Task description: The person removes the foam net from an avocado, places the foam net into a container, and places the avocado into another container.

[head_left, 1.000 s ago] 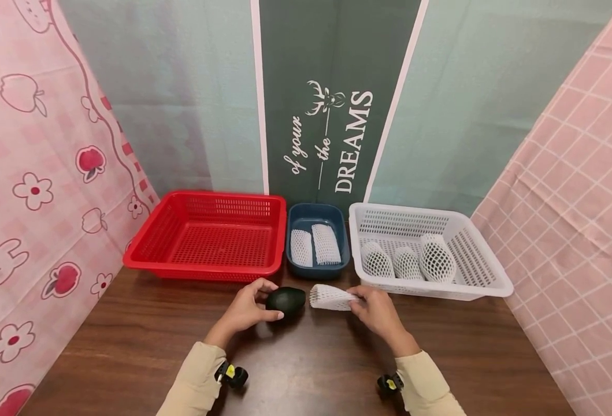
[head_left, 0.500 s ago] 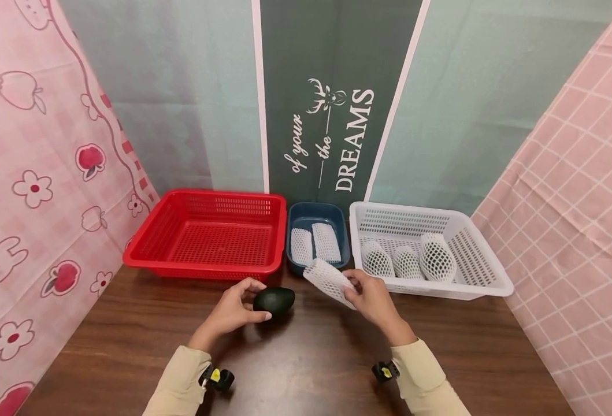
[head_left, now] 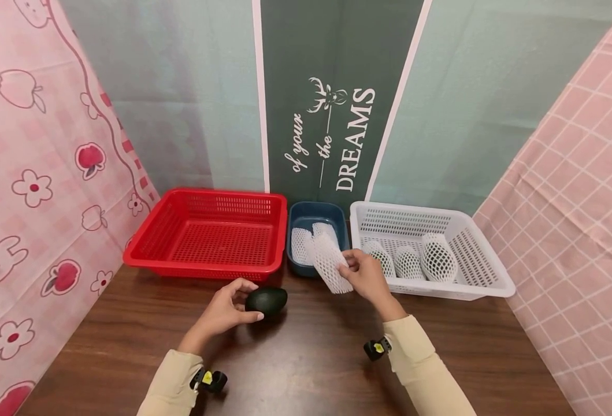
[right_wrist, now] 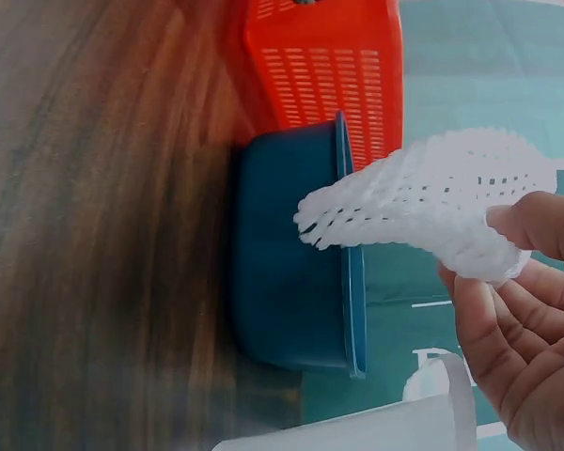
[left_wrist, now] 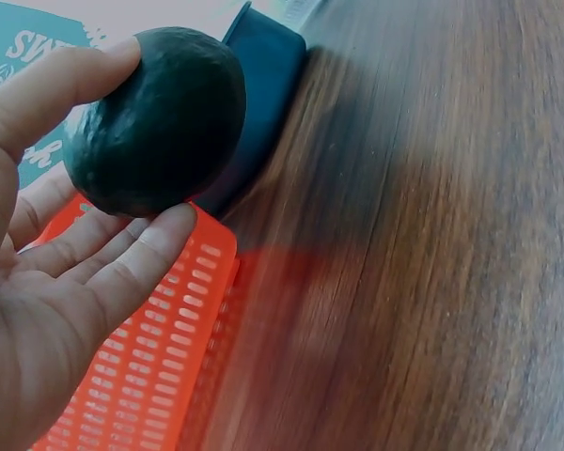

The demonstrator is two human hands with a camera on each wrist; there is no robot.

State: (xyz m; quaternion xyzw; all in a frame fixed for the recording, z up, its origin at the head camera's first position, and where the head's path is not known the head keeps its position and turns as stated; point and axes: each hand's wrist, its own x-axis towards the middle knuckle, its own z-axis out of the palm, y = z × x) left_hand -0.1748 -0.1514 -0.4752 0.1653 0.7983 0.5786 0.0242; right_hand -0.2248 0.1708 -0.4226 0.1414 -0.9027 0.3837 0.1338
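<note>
Dark green avocado (head_left: pixel 266 302) sits in the left hand (head_left: pixel 227 309), near side of table (head_left: pixel 306 358), thumb on the near flank, fingers round the far flank; grip only partly closed, palm not wrapped. Long axis roughly left-right, right end bare and pointing away from the palm. White foam net sleeve (head_left: pixel 332 268) is right and farther, pinched at its right edge by thumb and fingers of the right hand (head_left: pixel 368 274). Sleeve long axis runs far-left to near-right, so not lined up with the avocado; the two are apart, table between. Sleeve overlaps near edge of blue bin (right_wrist: pixel 287 254) in head view; contact, cannot tell. Right hand is nearer the bin; left hand has the avocado. Net-covered fruits (head_left: pixel 438 260) in white basket (head_left: pixel 485 248), far right.
</note>
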